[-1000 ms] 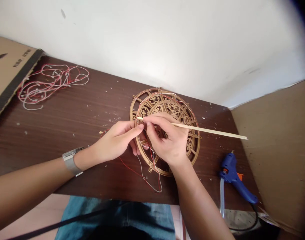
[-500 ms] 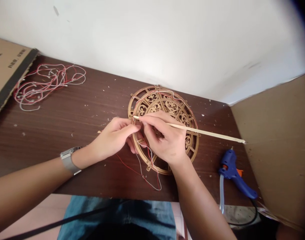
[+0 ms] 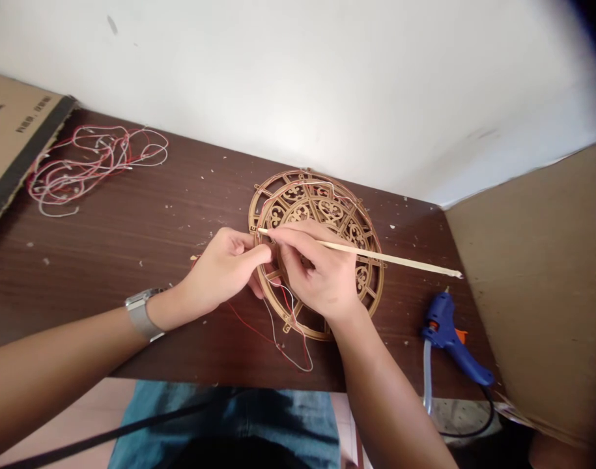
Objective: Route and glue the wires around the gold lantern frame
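A round openwork wooden frame (image 3: 329, 210), cut with scrollwork, lies on the dark table. My left hand (image 3: 232, 264) grips its left rim, thumb on top and fingers partly hidden underneath. In my right hand (image 3: 317, 267) a thin pale wooden stick (image 3: 395, 258) is pinched like a pen. The stick's left tip touches or hovers just over the left rim near my left thumb; contact is unclear. Thin red and white wires (image 3: 298, 361) follow the frame's upper rim and hang in a loop at its lower left.
A tangle of red and white wires (image 3: 99, 163) lies at the left by a cardboard box (image 3: 19, 130). A blue glue gun (image 3: 441, 322) with a clear glue stick rests at right, beside a cardboard panel (image 3: 537, 280). A white wall (image 3: 278, 85) rises behind the table.
Both hands stay in nearly the same places on the frame. The view has shifted slightly, and the stick's far end sits a little further left.
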`<state>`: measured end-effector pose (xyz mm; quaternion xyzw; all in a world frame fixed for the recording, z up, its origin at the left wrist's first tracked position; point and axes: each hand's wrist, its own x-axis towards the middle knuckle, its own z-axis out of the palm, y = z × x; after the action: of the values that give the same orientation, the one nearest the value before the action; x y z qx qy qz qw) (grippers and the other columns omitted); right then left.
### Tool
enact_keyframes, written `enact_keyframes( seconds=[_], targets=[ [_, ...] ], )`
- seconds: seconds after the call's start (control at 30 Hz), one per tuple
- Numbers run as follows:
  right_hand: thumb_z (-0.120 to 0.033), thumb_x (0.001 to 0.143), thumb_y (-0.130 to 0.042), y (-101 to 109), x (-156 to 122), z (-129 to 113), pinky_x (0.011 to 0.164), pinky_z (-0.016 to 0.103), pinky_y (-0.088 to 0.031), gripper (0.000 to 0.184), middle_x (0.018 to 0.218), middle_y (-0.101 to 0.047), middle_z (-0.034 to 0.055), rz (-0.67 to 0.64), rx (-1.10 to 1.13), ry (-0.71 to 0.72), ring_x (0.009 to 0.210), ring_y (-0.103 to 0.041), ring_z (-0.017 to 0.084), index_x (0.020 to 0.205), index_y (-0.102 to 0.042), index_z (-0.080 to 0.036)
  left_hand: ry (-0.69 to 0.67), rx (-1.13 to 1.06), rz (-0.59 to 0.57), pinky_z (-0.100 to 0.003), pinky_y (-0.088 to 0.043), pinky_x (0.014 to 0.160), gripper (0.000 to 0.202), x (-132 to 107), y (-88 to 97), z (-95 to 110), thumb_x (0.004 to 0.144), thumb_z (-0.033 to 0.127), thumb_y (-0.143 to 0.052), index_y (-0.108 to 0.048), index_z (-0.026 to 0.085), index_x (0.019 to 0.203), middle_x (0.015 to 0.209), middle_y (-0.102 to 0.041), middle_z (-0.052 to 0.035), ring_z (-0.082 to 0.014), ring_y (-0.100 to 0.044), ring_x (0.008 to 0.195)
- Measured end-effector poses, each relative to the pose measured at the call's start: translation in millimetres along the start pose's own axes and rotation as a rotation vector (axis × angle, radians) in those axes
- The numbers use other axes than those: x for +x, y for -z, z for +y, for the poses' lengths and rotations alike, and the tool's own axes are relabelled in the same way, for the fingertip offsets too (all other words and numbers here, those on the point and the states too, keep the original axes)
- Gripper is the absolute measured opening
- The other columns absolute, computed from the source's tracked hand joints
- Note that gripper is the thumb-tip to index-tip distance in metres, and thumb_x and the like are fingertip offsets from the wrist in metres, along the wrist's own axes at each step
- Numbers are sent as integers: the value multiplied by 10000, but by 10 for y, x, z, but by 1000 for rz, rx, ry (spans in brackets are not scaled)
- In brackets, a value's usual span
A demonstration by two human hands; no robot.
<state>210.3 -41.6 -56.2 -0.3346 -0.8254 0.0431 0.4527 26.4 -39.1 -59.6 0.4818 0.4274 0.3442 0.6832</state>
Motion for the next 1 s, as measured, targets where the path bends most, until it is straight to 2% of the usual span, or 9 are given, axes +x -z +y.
enact_keyframes(
  seconds=[0.3,0.57,0.73,0.83,1.0],
  targets=[
    [-51,1062,-586,-17,-16,6,908,313,-638,213,1105,-760,48,-16,-18,-28,1020,-734,132,1141,-754,-153,2,49,19,-249,-604,480,182,-2,-25,44,816,208,-677,-780,140,683,685,-782,-57,-193,-735,536],
    [-60,1076,-559,-27,-20,16,909,304,-637,232,1094,-766,44,-16,-39,-31,1015,-735,121,1132,-765,-151,53,1,15,-256,-606,485,157,13,-3,36,755,212,-653,-772,150,673,690,-783,-67,-216,-755,557],
    [-62,1074,-570,-31,-26,14,900,301,-642,224,1101,-767,34,-8,-39,-38,1009,-738,117,1129,-764,-161,79,-56,3,-274,-604,476,174,22,21,46,758,265,-720,-748,160,623,603,-735,-60,-216,-722,496],
    [-53,1063,-577,-31,-25,9,903,300,-644,225,1107,-766,28,-9,-46,-39,1016,-740,119,1130,-762,-162,110,-89,8,-310,-623,478,193,22,29,65,745,308,-772,-757,158,625,636,-752,-75,-229,-721,502],
    [-71,1073,-569,-35,-20,4,906,299,-641,226,1100,-766,34,-14,-54,-36,1012,-739,120,1125,-767,-167,85,-26,-3,-270,-598,478,200,21,30,76,770,307,-776,-793,135,669,675,-775,-108,-227,-740,536]
  ],
)
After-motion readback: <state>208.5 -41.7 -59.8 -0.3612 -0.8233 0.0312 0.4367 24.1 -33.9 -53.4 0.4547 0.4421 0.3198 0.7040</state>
